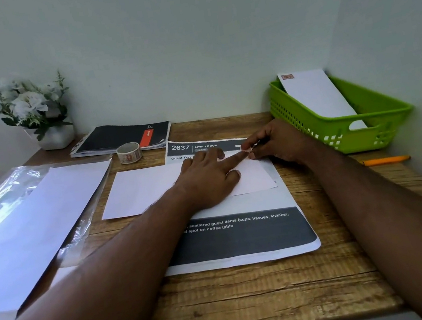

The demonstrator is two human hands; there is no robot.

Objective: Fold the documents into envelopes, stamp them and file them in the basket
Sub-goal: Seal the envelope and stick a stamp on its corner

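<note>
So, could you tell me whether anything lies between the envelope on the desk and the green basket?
Nothing visible blocks the way. The envelope lies under both hands, and only the right hand and bare desk separate it from the basket, which already holds one stamped envelope.

Two envelopes (142,189) (316,97), one basket (381,117), one document (244,235).

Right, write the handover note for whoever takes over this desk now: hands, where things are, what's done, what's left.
Left hand: flat on the white envelope, forefinger pressing at its top right corner.
Right hand: pinching a small stamp at that corner.
Stamp roll sits beside the notebook. Spare envelopes lie at the left in clear wrap. A printed sheet lies under the envelope, unfolded.
Done: one stamped envelope stands in the green basket.
Left: finish sticking this stamp, file the envelope, then fold and pack the printed sheet.
</note>
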